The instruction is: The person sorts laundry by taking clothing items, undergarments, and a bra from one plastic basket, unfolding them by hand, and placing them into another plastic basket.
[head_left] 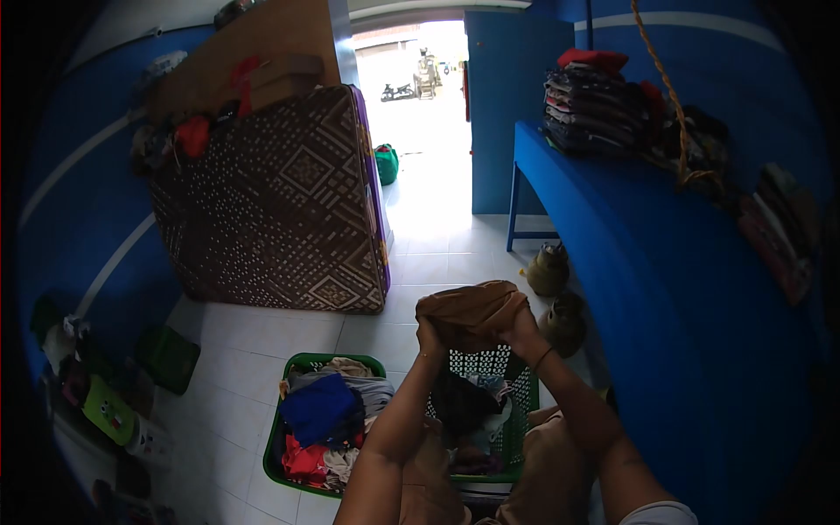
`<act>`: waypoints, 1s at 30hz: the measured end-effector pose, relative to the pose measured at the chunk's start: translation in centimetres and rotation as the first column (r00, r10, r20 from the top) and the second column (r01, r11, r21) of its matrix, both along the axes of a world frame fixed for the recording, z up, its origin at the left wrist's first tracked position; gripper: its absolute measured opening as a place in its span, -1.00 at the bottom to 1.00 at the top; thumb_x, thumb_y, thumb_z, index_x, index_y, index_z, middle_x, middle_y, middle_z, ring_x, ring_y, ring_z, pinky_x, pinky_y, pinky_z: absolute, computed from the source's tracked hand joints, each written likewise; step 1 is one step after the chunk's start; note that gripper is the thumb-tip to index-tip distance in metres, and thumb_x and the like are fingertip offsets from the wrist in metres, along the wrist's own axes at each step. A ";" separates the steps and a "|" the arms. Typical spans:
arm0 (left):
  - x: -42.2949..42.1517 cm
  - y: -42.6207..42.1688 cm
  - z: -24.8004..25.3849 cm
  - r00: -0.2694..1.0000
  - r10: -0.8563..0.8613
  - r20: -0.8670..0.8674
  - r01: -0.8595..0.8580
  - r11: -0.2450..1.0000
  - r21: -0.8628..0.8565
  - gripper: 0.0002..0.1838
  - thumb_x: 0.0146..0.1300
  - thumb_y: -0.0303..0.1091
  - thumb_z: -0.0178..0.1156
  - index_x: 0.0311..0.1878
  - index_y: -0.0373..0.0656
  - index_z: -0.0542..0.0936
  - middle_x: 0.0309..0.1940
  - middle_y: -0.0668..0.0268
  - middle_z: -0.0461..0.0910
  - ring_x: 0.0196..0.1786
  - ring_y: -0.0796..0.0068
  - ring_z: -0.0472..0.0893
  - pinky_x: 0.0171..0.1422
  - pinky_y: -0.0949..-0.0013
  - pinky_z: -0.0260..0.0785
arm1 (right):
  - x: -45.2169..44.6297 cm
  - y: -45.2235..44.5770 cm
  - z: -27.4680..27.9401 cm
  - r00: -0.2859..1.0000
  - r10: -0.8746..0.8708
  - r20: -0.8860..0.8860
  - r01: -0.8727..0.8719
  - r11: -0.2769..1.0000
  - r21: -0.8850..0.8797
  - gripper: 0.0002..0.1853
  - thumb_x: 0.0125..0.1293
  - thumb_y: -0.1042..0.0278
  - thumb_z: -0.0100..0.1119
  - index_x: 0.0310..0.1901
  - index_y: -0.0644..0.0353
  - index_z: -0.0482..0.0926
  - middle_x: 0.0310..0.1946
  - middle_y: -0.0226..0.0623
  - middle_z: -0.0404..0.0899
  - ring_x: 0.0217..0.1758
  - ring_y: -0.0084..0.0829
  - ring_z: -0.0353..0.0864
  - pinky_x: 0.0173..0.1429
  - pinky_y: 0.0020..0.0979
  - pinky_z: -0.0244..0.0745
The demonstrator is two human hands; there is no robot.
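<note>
A brown piece of clothing [472, 308] is stretched between my two hands, its exact kind not clear. My left hand [428, 334] grips its left end, and my right hand [522, 332] grips its right end. Directly below, between my legs, stands a green plastic laundry basket [528, 407] holding dark and light clothes [464, 402]. To the left is a second green basket [272, 451], heaped with clothes. A folded blue cloth [320, 409] lies on top there, above a red one [304, 464].
A patterned mattress [280, 210] leans upright at the left. Along the right runs a blue table [612, 236] bearing a stack of folded clothes [595, 109]. Two gas cylinders stand under it, one nearer the door [549, 269]. An open blue door [507, 114] leads outside.
</note>
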State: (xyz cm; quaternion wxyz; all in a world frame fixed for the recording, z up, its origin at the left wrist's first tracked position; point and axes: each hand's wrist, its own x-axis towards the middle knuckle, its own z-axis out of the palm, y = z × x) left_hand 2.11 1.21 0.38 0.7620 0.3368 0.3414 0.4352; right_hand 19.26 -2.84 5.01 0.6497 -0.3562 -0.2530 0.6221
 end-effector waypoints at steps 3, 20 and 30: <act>-1.1 0.1 0.4 0.987 0.064 -0.145 -0.052 0.995 0.082 -0.47 0.08 0.06 -0.02 -0.15 -0.28 0.49 -0.22 0.11 0.48 -0.29 0.28 0.46 -0.11 0.35 0.31 | 3.0 1.5 -1.7 0.976 0.102 -0.192 -0.085 0.992 0.095 -0.72 0.29 0.19 -0.29 -0.21 0.14 0.42 -0.30 -0.34 0.48 -0.28 -0.51 0.43 -0.19 -0.45 0.37; 1.1 -2.0 0.9 0.497 0.520 -0.695 -0.049 0.817 0.575 -0.65 0.04 -0.17 0.05 -0.33 -0.32 0.56 -0.41 0.10 0.53 -0.46 0.27 0.48 -0.31 0.36 0.35 | 0.8 -0.6 -0.3 0.676 0.607 0.418 -0.467 0.792 -0.393 -0.72 0.19 0.37 -0.07 -0.12 0.38 0.42 -0.30 -0.06 0.53 -0.30 -0.28 0.57 -0.08 -0.42 0.50; 1.8 -4.7 5.0 0.398 0.646 -0.651 0.198 0.633 0.749 -0.74 0.05 -0.24 0.11 -0.31 -0.24 0.60 -0.37 0.06 0.50 -0.45 0.20 0.48 -0.31 0.34 0.36 | -2.6 0.6 -6.3 0.642 0.232 0.731 -0.420 0.904 0.082 -0.67 0.19 0.38 -0.04 -0.02 0.35 0.37 -0.24 -0.11 0.52 -0.32 -0.32 0.53 -0.10 -0.49 0.46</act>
